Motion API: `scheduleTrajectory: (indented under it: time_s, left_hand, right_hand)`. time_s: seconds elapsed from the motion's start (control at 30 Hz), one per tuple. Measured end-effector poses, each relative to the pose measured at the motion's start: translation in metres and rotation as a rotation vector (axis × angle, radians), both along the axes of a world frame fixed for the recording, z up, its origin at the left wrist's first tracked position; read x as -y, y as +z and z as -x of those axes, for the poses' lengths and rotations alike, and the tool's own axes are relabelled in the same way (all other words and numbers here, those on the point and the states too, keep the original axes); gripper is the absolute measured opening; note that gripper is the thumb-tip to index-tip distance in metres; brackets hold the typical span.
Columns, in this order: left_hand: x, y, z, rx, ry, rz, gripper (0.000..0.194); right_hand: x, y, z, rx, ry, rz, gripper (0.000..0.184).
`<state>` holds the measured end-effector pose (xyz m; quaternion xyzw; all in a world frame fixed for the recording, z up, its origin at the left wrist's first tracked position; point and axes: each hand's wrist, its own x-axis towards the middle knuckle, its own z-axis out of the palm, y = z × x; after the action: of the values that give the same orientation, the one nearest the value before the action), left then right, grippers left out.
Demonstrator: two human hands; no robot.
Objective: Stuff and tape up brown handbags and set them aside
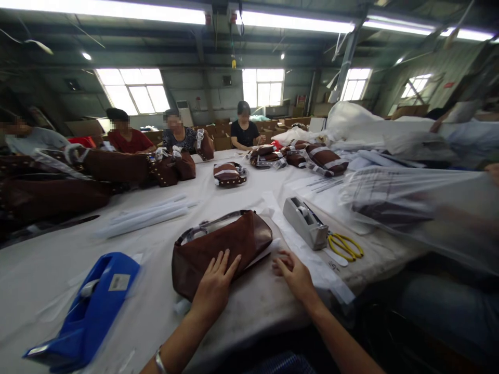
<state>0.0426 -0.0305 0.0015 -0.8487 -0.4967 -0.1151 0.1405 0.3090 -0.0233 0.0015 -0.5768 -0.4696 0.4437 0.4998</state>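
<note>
A brown handbag [222, 249] lies on the white-covered table in front of me, its shoulder strap [214, 222] along the far side with clear wrapping on part of it. My left hand [215, 283] rests flat on the bag's front panel, fingers stretched out. Just off the bag's right end is my right hand [292, 272], with its fingers curled in and the thumb close to them. Whatever may be between those fingers is too small to make out. White paper sticks out behind the bag's right side.
A blue tape dispenser [99, 301] stands at left, a grey tape dispenser [306, 221] at right beside yellow-handled scissors [345, 245]. White rolled sheets [146, 215] lie left. Brown bags [117, 169] are piled farther back. Several people sit across; clear plastic [421, 208] is at right.
</note>
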Motion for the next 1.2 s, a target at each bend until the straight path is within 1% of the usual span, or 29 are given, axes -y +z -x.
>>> scheduleTrajectory:
  time_s: [0.03, 0.07, 0.1, 0.17, 0.23, 0.3, 0.33, 0.43, 0.5, 0.57, 0.63, 0.7, 0.73, 0.8, 0.87, 0.93, 1.0, 1.07, 1.13, 1.2]
  left_hand:
    - [0.0, -0.001, 0.001, 0.007, -0.004, -0.005, 0.084]
    - [-0.001, -0.002, 0.001, 0.012, -0.008, -0.007, 0.084]
    - [-0.001, -0.002, 0.001, 0.014, -0.011, -0.008, 0.084]
    - [-0.002, -0.002, 0.002, 0.016, -0.016, -0.006, 0.082]
    - [-0.002, 0.0, 0.001, 0.019, -0.02, 0.0, 0.081]
    - [-0.003, 0.002, 0.002, 0.028, -0.027, 0.005, 0.079]
    - [-0.003, 0.005, 0.004, 0.037, -0.034, 0.007, 0.078]
    - [0.0, 0.015, 0.014, 0.087, -0.062, 0.012, 0.076]
    - [0.005, 0.023, 0.024, 0.13, -0.084, 0.014, 0.077]
    - [0.011, 0.03, 0.033, 0.153, -0.104, 0.006, 0.078]
    - [0.017, 0.032, 0.039, 0.139, -0.12, -0.011, 0.079]
    - [0.022, 0.028, 0.039, 0.102, -0.107, -0.048, 0.079]
    - [0.025, 0.024, 0.037, 0.083, -0.088, -0.074, 0.079]
    - [0.029, 0.016, 0.031, 0.056, -0.039, -0.135, 0.079]
    - [0.033, 0.008, 0.024, 0.047, -0.003, -0.187, 0.078]
    - [0.037, 0.003, 0.018, 0.05, 0.006, -0.214, 0.077]
    - [0.043, 0.002, 0.013, 0.051, -0.002, -0.202, 0.076]
    - [0.048, 0.004, 0.008, 0.051, -0.017, -0.161, 0.074]
    - [0.054, 0.006, 0.001, 0.055, -0.013, -0.151, 0.07]
    - [0.057, 0.009, -0.005, 0.056, 0.017, -0.204, 0.065]
  right_hand:
    - [0.005, 0.0, 0.007, -0.202, 0.058, 0.141, 0.037]
    - [0.008, 0.002, 0.014, -0.387, 0.116, 0.249, 0.038]
    - [0.01, 0.004, 0.021, -0.547, 0.161, 0.315, 0.038]
    - [0.01, 0.008, 0.035, -0.779, 0.195, 0.364, 0.034]
    - [0.006, 0.012, 0.046, -0.894, 0.163, 0.38, 0.023]
    - [-0.001, 0.013, 0.054, -0.922, 0.106, 0.404, 0.011]
    - [-0.004, 0.013, 0.057, -0.919, 0.087, 0.413, 0.009]
    - [-0.006, 0.015, 0.068, -0.902, 0.084, 0.432, 0.011]
    - [0.0, 0.019, 0.079, -0.889, 0.107, 0.426, 0.013]
    - [0.012, 0.026, 0.093, -0.899, 0.173, 0.349, 0.027]
    - [0.023, 0.035, 0.106, -0.944, 0.256, 0.23, 0.043]
    - [0.031, 0.043, 0.116, -0.996, 0.295, 0.136, 0.051]
    - [0.033, 0.046, 0.12, -1.011, 0.289, 0.121, 0.053]
    - [0.032, 0.049, 0.124, -1.012, 0.25, 0.149, 0.057]
    - [0.029, 0.047, 0.124, -1.002, 0.186, 0.245, 0.057]
    - [0.027, 0.041, 0.123, -0.998, 0.097, 0.352, 0.055]
    - [0.028, 0.033, 0.121, -1.008, 0.014, 0.405, 0.051]
    - [0.032, 0.026, 0.119, -1.014, -0.035, 0.419, 0.048]
    - [0.037, 0.024, 0.118, -1.009, -0.052, 0.434, 0.048]
    - [0.043, 0.025, 0.118, -0.991, -0.047, 0.456, 0.05]
